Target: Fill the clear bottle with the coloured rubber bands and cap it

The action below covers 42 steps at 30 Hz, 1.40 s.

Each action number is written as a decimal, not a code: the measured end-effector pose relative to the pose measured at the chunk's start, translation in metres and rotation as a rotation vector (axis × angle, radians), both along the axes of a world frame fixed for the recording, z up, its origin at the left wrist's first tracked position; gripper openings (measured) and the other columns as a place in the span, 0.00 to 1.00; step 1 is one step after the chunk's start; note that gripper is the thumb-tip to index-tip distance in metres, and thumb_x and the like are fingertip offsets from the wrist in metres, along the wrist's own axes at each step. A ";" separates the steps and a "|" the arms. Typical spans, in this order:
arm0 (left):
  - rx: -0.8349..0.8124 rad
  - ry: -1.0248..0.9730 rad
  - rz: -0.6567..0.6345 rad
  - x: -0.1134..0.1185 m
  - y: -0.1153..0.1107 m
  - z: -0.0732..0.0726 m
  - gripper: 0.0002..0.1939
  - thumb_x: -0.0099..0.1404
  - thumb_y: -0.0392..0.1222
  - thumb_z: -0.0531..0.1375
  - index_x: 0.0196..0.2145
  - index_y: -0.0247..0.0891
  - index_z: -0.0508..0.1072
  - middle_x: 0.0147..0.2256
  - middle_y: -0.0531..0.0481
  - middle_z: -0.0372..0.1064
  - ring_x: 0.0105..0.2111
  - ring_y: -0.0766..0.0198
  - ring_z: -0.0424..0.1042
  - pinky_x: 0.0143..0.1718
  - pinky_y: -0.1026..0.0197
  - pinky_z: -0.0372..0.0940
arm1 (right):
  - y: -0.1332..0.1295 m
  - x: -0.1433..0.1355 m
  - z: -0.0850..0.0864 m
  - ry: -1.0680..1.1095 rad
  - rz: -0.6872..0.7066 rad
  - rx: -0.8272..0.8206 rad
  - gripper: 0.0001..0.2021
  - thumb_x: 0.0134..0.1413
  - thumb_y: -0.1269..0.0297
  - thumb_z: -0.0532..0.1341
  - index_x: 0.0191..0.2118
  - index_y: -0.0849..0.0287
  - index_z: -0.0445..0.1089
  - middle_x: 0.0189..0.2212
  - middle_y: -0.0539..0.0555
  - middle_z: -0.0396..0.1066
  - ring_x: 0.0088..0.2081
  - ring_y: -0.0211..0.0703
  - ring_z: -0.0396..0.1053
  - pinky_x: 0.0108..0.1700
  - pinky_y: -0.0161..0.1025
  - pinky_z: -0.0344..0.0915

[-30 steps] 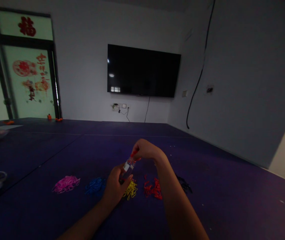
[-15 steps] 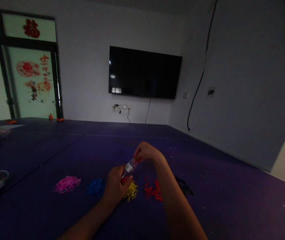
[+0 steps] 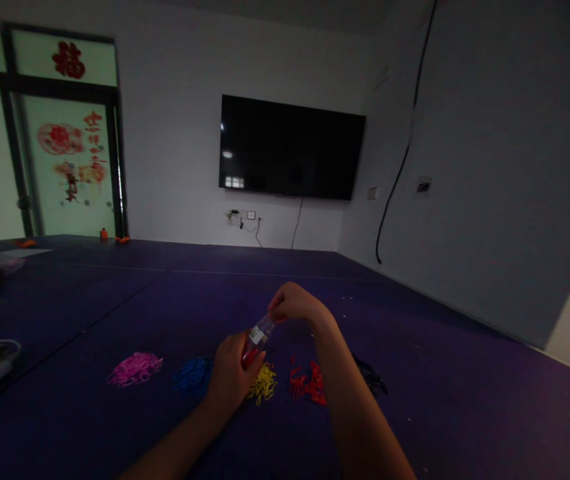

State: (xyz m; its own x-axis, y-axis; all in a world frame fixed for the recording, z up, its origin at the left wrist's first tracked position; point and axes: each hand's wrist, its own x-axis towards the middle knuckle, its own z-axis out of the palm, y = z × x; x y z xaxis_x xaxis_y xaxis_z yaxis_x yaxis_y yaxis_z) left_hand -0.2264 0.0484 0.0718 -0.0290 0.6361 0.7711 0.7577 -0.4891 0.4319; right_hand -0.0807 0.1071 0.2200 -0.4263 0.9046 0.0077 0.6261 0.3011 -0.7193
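The governing relation is between the mouth of the bottle (image 3: 265,326) and the fingertips of the right hand (image 3: 291,303). The bottle is clear, with a pale label (image 3: 257,335), and is held off upright: its long axis slopes from the base, low and to the left, to the mouth, high and to the right. The left hand (image 3: 231,369) is gripping the lower part, thumb on the near side, fingers wrapped behind. The right hand is bent down at the wrist, its fingertips drawn together at the mouth; from here I cannot tell whether they pinch anything or touch the rim. Relative to those fingertips, the bottle lies directly below and to the left, with its mouth end nearest. Red material (image 3: 249,358) shows inside, toward the base. Beneath and just beside the left hand lies the yellow pile (image 3: 265,385), partly covered from view; the blue pile (image 3: 191,374) is on its other side. The red pile (image 3: 299,383) lies to the right, partly behind the right forearm, on the purple floor (image 3: 175,307).
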 end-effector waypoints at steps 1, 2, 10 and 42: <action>-0.001 -0.005 0.004 0.000 0.001 -0.001 0.15 0.60 0.47 0.56 0.43 0.37 0.66 0.35 0.45 0.69 0.35 0.57 0.69 0.38 0.54 0.64 | 0.000 0.000 0.000 0.022 0.003 -0.001 0.04 0.35 0.80 0.60 0.20 0.67 0.71 0.15 0.51 0.67 0.20 0.34 0.65 0.25 0.29 0.63; 0.001 -0.010 0.011 0.000 0.001 -0.001 0.16 0.60 0.48 0.55 0.43 0.37 0.66 0.35 0.45 0.69 0.35 0.57 0.69 0.38 0.53 0.65 | 0.000 0.001 0.000 0.047 0.002 0.002 0.05 0.35 0.80 0.59 0.20 0.67 0.71 0.15 0.51 0.67 0.20 0.34 0.65 0.25 0.29 0.63; 0.063 -0.094 0.032 -0.003 0.003 -0.001 0.20 0.62 0.50 0.53 0.48 0.36 0.63 0.40 0.43 0.67 0.41 0.56 0.67 0.43 0.52 0.63 | 0.002 0.005 0.003 0.128 -0.024 0.016 0.10 0.40 0.81 0.56 0.29 0.67 0.72 0.19 0.53 0.70 0.22 0.36 0.69 0.26 0.31 0.66; -0.006 -0.247 0.014 -0.010 0.012 -0.001 0.22 0.61 0.53 0.54 0.48 0.36 0.63 0.42 0.43 0.66 0.43 0.54 0.67 0.44 0.51 0.63 | -0.030 -0.018 -0.113 -0.283 0.157 0.299 0.13 0.39 0.76 0.61 0.35 0.63 0.75 0.35 0.57 0.74 0.37 0.42 0.71 0.38 0.31 0.62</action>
